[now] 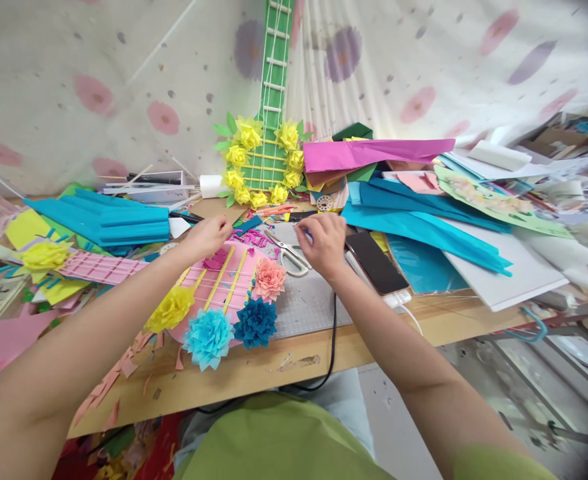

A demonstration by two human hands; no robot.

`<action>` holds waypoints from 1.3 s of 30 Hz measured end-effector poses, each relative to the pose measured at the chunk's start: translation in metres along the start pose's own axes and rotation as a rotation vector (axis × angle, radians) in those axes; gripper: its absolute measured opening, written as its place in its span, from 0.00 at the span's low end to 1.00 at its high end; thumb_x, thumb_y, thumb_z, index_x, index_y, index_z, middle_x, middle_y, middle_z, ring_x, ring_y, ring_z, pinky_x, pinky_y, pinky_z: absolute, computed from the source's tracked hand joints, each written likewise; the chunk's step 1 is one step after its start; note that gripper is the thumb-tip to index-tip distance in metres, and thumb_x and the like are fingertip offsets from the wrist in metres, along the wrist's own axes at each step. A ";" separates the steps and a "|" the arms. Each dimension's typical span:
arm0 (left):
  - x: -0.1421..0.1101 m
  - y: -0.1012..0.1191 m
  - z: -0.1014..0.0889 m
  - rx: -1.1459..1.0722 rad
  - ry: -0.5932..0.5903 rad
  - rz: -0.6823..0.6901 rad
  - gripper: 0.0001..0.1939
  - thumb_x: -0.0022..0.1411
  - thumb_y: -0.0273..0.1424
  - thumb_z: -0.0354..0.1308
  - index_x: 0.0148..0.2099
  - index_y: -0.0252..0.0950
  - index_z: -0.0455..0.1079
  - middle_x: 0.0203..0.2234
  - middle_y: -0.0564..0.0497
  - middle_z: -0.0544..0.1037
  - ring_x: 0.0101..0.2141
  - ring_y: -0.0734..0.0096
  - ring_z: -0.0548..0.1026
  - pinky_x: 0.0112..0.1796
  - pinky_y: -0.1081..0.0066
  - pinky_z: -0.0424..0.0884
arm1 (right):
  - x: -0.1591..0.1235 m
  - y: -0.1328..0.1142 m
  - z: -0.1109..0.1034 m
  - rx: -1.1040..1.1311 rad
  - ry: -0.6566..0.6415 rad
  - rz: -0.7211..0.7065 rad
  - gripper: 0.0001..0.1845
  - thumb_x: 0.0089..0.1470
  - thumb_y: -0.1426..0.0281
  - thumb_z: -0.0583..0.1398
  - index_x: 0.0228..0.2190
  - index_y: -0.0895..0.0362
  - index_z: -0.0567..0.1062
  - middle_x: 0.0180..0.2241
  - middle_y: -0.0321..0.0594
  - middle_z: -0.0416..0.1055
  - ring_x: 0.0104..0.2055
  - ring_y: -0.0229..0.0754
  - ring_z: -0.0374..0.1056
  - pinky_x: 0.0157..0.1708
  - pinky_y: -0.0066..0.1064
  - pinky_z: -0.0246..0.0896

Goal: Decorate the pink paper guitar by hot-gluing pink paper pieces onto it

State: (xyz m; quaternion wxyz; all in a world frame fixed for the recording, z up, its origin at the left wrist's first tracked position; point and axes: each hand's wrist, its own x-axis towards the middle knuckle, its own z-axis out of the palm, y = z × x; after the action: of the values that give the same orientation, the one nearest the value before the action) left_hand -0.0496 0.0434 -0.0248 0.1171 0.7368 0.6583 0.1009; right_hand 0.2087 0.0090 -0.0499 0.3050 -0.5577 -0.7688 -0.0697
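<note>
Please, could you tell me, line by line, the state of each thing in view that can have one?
Left hand: fingers curled; whether holding anything, unclear.
Right hand: fingers curled; whether holding anything, unclear.
Grey mat: lying flat, partly covered.
Scissors: lying on the mat, unheld.
Phone: face up, screen dark.
Green paper guitar: upright, strung.
Pink paper guitar: lying down, strung.
Magenta paper: atop other paper.

Past the far edge of my wooden table (254, 373), I face a whitish hanging sheet (414, 60) printed with pink and purple flowers, gathered into vertical folds near its middle. Pale light brightens it; below the near edge, toward my right, I see grey floor (387, 420) and metal bars (533, 384).
</note>
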 end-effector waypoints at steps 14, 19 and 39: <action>-0.022 -0.015 -0.011 -0.089 -0.046 -0.039 0.10 0.56 0.34 0.46 0.25 0.39 0.61 0.21 0.52 0.73 0.28 0.66 0.72 0.28 0.70 0.61 | 0.076 -0.029 0.087 -0.035 -0.755 -0.253 0.14 0.53 0.75 0.57 0.39 0.58 0.79 0.44 0.48 0.76 0.46 0.46 0.70 0.41 0.32 0.61; -0.020 -0.018 -0.008 -0.098 -0.043 -0.006 0.10 0.54 0.36 0.46 0.25 0.40 0.62 0.21 0.52 0.73 0.27 0.65 0.71 0.27 0.70 0.60 | 0.080 -0.041 0.077 -0.099 -0.809 -0.229 0.16 0.52 0.78 0.56 0.41 0.57 0.78 0.45 0.48 0.77 0.45 0.47 0.72 0.38 0.32 0.63; -0.012 0.005 0.017 -0.091 -0.107 0.189 0.13 0.52 0.34 0.55 0.39 0.35 0.73 0.36 0.48 0.79 0.36 0.65 0.76 0.37 0.71 0.69 | 0.043 -0.017 0.065 0.844 -0.725 0.283 0.06 0.42 0.79 0.63 0.24 0.58 0.73 0.25 0.33 0.74 0.29 0.34 0.68 0.34 0.26 0.63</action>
State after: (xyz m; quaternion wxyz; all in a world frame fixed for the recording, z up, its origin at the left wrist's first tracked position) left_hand -0.0416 0.0308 -0.0392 0.1756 0.7937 0.5734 0.1019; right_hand 0.1603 0.0669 -0.0748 0.2244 -0.4736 -0.7032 0.4803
